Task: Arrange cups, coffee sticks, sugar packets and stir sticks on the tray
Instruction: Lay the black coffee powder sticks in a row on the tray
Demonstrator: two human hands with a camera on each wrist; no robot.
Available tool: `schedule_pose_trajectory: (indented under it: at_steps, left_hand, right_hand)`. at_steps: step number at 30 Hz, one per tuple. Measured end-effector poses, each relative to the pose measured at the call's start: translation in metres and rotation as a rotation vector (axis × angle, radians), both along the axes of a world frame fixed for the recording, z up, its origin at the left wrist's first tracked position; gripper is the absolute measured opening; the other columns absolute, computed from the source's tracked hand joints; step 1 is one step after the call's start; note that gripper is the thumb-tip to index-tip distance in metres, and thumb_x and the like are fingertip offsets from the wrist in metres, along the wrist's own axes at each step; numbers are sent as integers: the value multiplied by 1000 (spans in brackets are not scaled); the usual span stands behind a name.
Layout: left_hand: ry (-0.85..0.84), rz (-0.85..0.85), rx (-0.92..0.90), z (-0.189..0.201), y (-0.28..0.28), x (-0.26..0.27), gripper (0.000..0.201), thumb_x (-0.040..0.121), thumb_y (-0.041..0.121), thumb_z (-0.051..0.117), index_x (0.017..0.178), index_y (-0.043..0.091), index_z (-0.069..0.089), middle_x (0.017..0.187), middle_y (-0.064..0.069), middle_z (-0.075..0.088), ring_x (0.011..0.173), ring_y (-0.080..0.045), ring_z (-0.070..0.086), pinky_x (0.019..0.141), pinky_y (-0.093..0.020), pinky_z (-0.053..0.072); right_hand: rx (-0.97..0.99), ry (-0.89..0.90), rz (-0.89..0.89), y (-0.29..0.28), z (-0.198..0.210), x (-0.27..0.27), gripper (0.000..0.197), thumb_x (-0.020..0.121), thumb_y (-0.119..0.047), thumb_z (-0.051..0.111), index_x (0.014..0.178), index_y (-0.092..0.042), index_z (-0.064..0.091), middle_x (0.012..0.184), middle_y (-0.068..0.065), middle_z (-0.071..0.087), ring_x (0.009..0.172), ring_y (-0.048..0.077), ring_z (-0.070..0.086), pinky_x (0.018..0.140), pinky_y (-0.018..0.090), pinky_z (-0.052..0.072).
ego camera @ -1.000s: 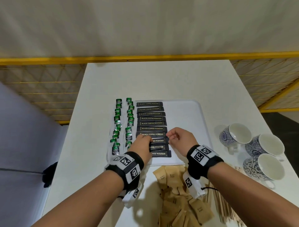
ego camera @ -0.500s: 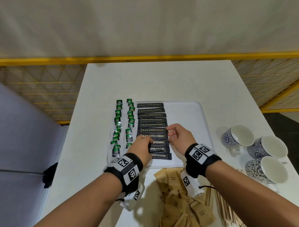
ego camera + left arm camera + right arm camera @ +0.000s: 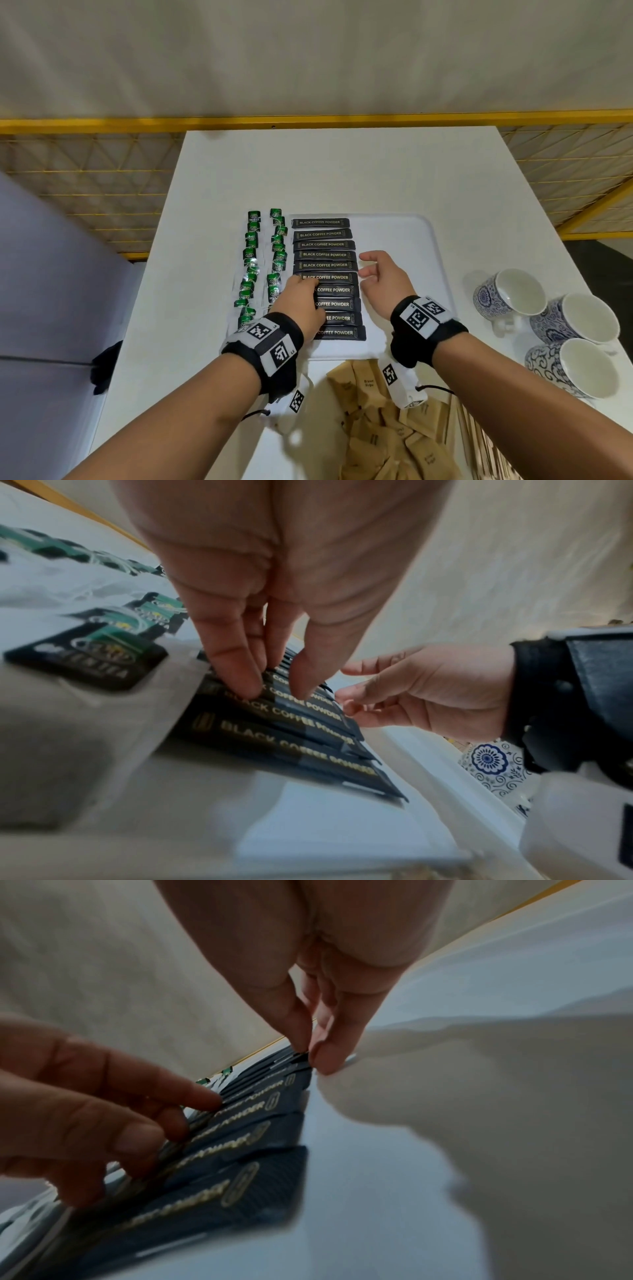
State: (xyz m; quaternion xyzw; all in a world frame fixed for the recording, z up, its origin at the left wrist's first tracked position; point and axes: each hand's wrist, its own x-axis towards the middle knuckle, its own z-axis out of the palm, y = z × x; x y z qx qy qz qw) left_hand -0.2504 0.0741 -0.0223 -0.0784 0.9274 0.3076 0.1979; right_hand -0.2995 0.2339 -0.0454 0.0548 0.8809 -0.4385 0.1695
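Several black coffee sticks point(image 3: 325, 254) lie in a column on the white tray point(image 3: 404, 260). My left hand point(image 3: 305, 282) rests its straight fingertips point(image 3: 251, 689) on the left ends of the middle sticks. At the right ends of the same sticks, my right hand point(image 3: 364, 265) touches them with loosely bent fingertips point(image 3: 323, 1064) and holds nothing. Brown sugar packets point(image 3: 370, 387) lie heaped on the table in front of the tray. Wooden stir sticks point(image 3: 479, 445) lie right of the heap. Three blue-patterned cups point(image 3: 513, 291) stand on the table right of the tray.
Green tea bags point(image 3: 251, 253) lie in two columns along the tray's left side. The tray's right half is bare. The white table point(image 3: 342, 171) ends at a yellow rail behind. A grey surface runs along the left.
Both hands have moved up the column from the nearer sticks to the middle ones. My right hand's fingers have loosened and spread.
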Motion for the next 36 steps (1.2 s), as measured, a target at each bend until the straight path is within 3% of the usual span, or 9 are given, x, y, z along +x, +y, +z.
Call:
schedule_pose_trajectory:
  at_steps: [2,6,11,15,19,25,32,36]
  left_hand:
    - [-1,4,5,-1,0,-1,49,89,16,58,136,13,45,130,-8,42,111,-23,55,101,-31,43]
    - [-1,30,16,-2,-2,-4,50,89,16,59,137,14,45,129,-7,43,110,-23,55,101,-29,43]
    - [-5,34,20,-2,-2,-4,51,89,17,59,138,16,44,128,-7,44,111,-23,55,101,-31,44]
    - [5,34,30,0,-4,-1,53,89,19,59,140,17,42,127,-7,45,110,-21,54,99,-29,43]
    - [16,52,61,3,-5,1,53,89,17,60,139,16,43,126,-6,46,106,-20,54,99,-27,43]
    - [36,80,110,2,-14,6,49,89,18,61,136,19,47,112,-3,47,87,-13,49,87,-21,43]
    - [46,113,118,-1,-19,6,46,88,18,62,133,19,51,106,-2,49,87,-15,52,86,-23,45]
    - [50,123,137,-2,-19,7,41,88,17,63,128,20,54,102,-2,51,84,-15,52,85,-26,48]
  right_hand:
    - [4,8,-18,1,0,-3,45,88,2,41,127,-19,47,106,0,57,87,13,53,63,9,34]
    - [-2,18,-21,0,-1,-10,46,88,2,40,128,-19,46,107,0,56,92,16,55,76,18,36]
    - [-9,14,31,-4,-5,-13,46,88,2,42,128,-20,46,108,1,59,91,13,54,66,10,35]
    - [-10,30,-7,0,-3,-10,46,88,2,40,129,-18,46,109,0,56,94,15,54,79,19,36]
    - [-38,36,-2,-6,1,-17,47,90,1,37,133,-17,41,121,1,55,97,13,52,84,20,35]
    - [-96,-13,9,-21,7,-43,51,93,-1,37,141,-17,31,137,5,48,119,20,51,92,21,34]
    - [-105,-14,11,-26,2,-59,54,91,-2,42,140,-20,31,134,2,50,107,16,54,95,28,42]
    - [-86,-5,1,-21,2,-57,52,91,-2,40,140,-19,33,123,-1,49,105,14,50,92,24,38]
